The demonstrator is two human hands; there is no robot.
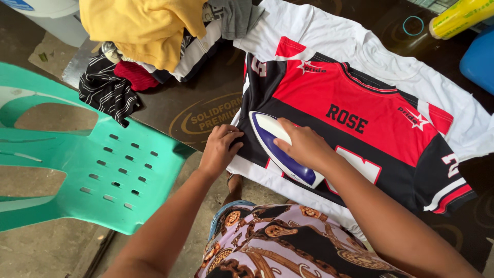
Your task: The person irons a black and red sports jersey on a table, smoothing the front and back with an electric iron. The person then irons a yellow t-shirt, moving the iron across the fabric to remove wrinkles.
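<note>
Nearest to the camera, a patterned garment (278, 247) in lilac, black and gold covers the person's lap, and both bare forearms go forward from it. Just beyond, the right hand (304, 146) lies closed over the top of an iron (280, 149), which is white and dark blue; its fingers (282, 144) wrap the handle, and the iron rests flat on a jersey (360, 123) with its point turned away from the person. Just left of the iron, the left hand (220, 149) presses on the near edge of the jersey, its fingers (232, 135) bent, and they seem to pinch the cloth, though I cannot tell if they really grip it. The jersey is red and black with white trim and is spread flat, to the right of and beyond both hands. Under it lies a white shirt (329, 31), also spread flat, which shows around it on the near side and the far side. Both lie on a dark worktop (195, 98). Well to the left of the left hand stands a green plastic chair (103, 170) with slots in its seat. Further away, beyond the left hand, there is a pile of clothes (149, 41), with a yellow piece on top and a black striped one at its left. At the far right, beyond the right hand, are a yellow bottle (458, 18) and a blue container (478, 59), which is cut by the picture edge.
</note>
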